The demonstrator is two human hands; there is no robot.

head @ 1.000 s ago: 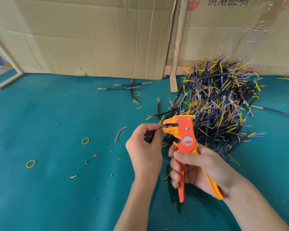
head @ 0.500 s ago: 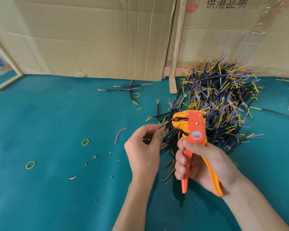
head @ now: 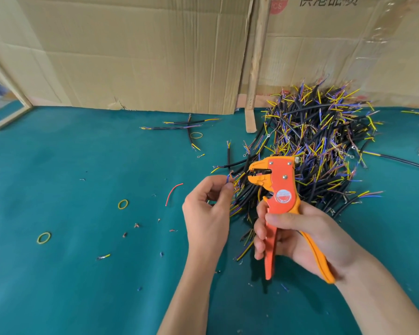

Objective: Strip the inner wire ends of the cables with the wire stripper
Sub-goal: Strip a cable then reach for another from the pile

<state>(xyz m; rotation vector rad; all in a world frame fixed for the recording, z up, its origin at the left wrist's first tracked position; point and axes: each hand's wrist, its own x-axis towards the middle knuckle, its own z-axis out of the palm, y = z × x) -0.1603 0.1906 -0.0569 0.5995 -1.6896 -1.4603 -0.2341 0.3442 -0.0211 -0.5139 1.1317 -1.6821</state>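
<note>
Wire stripper [head: 279,189] gripped by right hand [head: 298,234], jaws apart, just beside cable [head: 229,178] end pinched by left hand [head: 207,213]. Cable pile [head: 324,146] at 1 o'clock on green mat [head: 70,165].

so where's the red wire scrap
In the head view, the red scrap lies on the green table left of the left hand, above the nearer rubber band.

Two bare forearms reach in from the lower edge. The left hand [head: 207,211] is raised, thumb and forefinger pinching a thin wire end [head: 228,178]. The right hand [head: 295,235] has its fingers curled around the handles of an orange wire stripper [head: 279,189], held upright.
</note>
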